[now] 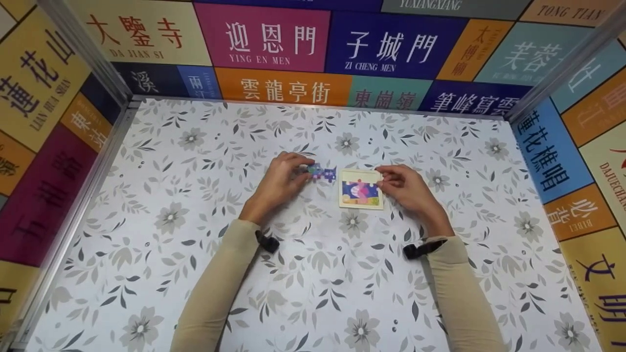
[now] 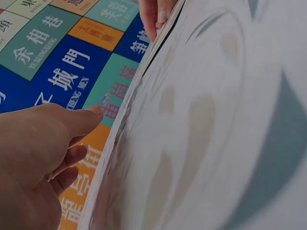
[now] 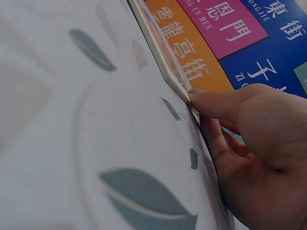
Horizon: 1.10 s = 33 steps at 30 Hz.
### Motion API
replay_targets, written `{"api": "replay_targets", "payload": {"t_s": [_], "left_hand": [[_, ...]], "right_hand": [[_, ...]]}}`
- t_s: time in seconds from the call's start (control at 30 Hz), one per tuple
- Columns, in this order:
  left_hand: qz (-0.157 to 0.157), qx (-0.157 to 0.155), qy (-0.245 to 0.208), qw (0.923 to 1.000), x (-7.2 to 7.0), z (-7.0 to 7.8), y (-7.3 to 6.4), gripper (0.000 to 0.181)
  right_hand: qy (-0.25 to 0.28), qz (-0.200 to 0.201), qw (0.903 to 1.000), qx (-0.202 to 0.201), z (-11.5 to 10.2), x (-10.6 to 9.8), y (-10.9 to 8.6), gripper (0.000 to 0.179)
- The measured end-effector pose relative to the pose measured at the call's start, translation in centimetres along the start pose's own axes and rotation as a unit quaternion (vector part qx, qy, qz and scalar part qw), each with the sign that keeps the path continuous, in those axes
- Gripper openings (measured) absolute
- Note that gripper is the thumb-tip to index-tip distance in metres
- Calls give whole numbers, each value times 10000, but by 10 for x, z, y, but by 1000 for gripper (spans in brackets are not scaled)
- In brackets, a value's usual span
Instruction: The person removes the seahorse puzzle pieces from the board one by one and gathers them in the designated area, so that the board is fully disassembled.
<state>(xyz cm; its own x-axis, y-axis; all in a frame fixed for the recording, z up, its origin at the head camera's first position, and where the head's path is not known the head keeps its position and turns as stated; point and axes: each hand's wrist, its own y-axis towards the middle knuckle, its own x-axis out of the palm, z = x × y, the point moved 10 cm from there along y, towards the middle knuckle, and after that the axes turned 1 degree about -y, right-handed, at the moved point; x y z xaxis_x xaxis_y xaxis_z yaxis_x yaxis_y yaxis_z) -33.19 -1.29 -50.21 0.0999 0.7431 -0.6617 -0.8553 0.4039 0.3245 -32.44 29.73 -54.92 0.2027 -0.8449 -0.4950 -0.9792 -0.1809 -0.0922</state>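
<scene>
My left hand [image 1: 282,177] pinches a small jigsaw puzzle piece [image 2: 104,99] between thumb and fingers; its colored edge shows at the thumb tip in the left wrist view. A few purple-blue puzzle pieces [image 1: 328,174] lie by those fingertips, left of the puzzle board. The square puzzle board [image 1: 360,206] has a cream frame; its lower part holds a joined picture in pink, purple and yellow, and its upper strip is bare cream. My right hand [image 1: 405,187] grips the board's right edge near the upper corner, the thumb [image 3: 211,103] at the frame in the right wrist view.
A white cloth with grey flowers and leaves covers the table [image 1: 313,274]. Upright panels with colored blocks of Chinese lettering [image 1: 274,44] stand along the back and both sides. Black straps [image 1: 268,241] sit at both wrists, over beige sleeves.
</scene>
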Motion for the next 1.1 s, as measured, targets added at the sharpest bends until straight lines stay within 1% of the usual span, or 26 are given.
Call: {"api": "replay_targets", "payload": {"t_s": [0.1, 0.17, 0.33, 0.47, 0.57, 0.73, 0.87, 1.1], "left_hand": [[52, -248, -167, 9995, -8, -12, -5, 30], [98, -391, -368, 9985, -11, -19, -7, 30], [90, -555, -806, 9952, -11, -35, -12, 31], [33, -631, -985, 9931, -9, -45, -15, 29], [-90, -610, -1016, 9929, -7, -46, -16, 30], [-260, -696, -937, 9928, -4, -47, -16, 32], [-313, -774, -887, 9926, -3, -48, -16, 33], [-344, -882, -875, 9916, -5, -49, -18, 34]], "right_hand": [[-25, 15, 10000, -35, 2, -1, 0, 47], [-25, 31, 10000, -39, 2, -2, 0, 46], [-52, 9, 9999, -100, -1, -2, -2, 45], [-111, -21, 9996, -259, -3, -3, -3, 45], [-157, -11, 9993, -344, -3, -5, -3, 44], [-114, -18, 9996, -267, -1, -5, -3, 44], [-58, -14, 9998, -175, 0, -4, -3, 44], [-34, -52, 9998, -165, -2, 0, -2, 45]]}}
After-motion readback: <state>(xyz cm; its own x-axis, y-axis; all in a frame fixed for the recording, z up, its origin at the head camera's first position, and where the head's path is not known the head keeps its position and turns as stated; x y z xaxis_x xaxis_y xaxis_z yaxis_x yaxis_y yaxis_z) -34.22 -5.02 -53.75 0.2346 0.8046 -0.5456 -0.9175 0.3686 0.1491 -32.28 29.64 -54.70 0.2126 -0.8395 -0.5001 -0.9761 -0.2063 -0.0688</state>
